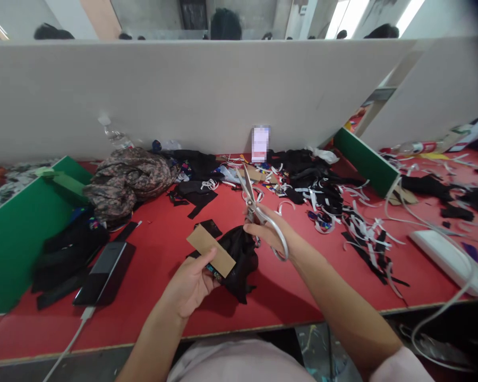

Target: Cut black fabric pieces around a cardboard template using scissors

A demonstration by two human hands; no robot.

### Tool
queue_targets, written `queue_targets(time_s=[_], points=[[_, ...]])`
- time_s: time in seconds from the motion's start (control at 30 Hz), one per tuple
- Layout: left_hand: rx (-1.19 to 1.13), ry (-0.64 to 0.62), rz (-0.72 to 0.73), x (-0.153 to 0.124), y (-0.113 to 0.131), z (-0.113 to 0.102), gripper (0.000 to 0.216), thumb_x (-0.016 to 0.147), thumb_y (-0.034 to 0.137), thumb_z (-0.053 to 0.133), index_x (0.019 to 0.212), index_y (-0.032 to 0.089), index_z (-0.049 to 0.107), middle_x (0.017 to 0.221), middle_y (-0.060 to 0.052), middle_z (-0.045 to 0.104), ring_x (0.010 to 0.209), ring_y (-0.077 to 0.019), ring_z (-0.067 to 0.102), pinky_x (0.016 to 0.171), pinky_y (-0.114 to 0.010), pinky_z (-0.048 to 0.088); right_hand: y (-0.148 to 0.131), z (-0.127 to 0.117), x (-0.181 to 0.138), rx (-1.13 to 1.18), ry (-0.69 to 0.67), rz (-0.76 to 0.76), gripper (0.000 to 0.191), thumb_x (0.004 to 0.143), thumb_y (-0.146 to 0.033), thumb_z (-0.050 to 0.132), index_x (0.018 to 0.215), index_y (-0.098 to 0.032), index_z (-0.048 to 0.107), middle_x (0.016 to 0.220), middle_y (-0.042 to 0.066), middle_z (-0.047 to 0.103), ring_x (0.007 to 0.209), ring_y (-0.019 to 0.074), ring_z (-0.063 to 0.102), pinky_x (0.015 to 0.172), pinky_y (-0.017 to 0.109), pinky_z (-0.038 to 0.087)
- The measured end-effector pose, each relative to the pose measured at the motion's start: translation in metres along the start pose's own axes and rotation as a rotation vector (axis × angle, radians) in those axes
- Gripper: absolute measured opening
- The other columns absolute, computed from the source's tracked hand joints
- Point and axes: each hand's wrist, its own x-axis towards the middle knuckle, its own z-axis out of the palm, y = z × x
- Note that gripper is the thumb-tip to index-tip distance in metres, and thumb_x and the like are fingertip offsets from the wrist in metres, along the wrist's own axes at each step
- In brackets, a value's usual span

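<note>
Holding | left hand (194,284): cardboard (210,249) over black cloth (241,265) | right hand (270,233): scissors (250,201)

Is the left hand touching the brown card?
Touching. The head view shows it: the left hand holds the brown card, with the thumb laid over the card's face.

A clear bottle (118,137) tilted behind bundled, patterned cloth (129,178); a lit phone (260,143) stood upright by the pale partition (175,90).

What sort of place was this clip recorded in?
Probably a textile or garment workshop: loose black fabric pieces and thin white strips litter the flat red workbench, the right hand holds silver metal scissors, and people's heads show beyond a long pale-grey partition.
</note>
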Motion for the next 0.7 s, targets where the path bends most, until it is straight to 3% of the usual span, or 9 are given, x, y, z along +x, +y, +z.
queue_targets(time_s=[0.27,0.5,0.7], points=[[-0.154,0.037,0.085,0.004,0.002,0.006,0.017,0.081,0.015,0.052,0.094,0.009,0.06,0.089,-0.01,0.069,0.077,-0.0173,0.065,0.068,-0.028,0.054,-0.002,0.0,0.004,-0.005,0.062,0.021,0.022,0.065,-0.021,0.057,0.085,-0.021,0.049,0.065,-0.006,0.046,0.056,0.0098,0.043,0.054,0.023,0.034],[-0.147,0.052,0.071,0.002,0.002,0.008,0.016,0.08,0.016,0.052,0.093,0.01,0.06,0.083,-0.009,0.069,0.069,-0.0161,0.065,0.061,-0.027,0.055,0.0,-0.001,0.007,-0.022,0.054,-0.014,0.021,0.067,-0.022,0.058,0.087,-0.021,0.051,0.068,-0.005,0.049,0.058,0.01,0.046,0.054,0.023,0.036],[-0.248,0.1,0.101,0.01,0.01,0.007,0.014,0.083,0.016,0.047,0.093,0.01,0.056,0.08,-0.008,0.068,0.069,-0.0163,0.065,0.06,-0.029,0.054,0.012,-0.002,0.007,0.036,0.184,0.012,0.027,0.072,-0.039,0.059,0.089,-0.021,0.049,0.062,-0.005,0.048,0.053,0.0108,0.048,0.049,0.023,0.038]])
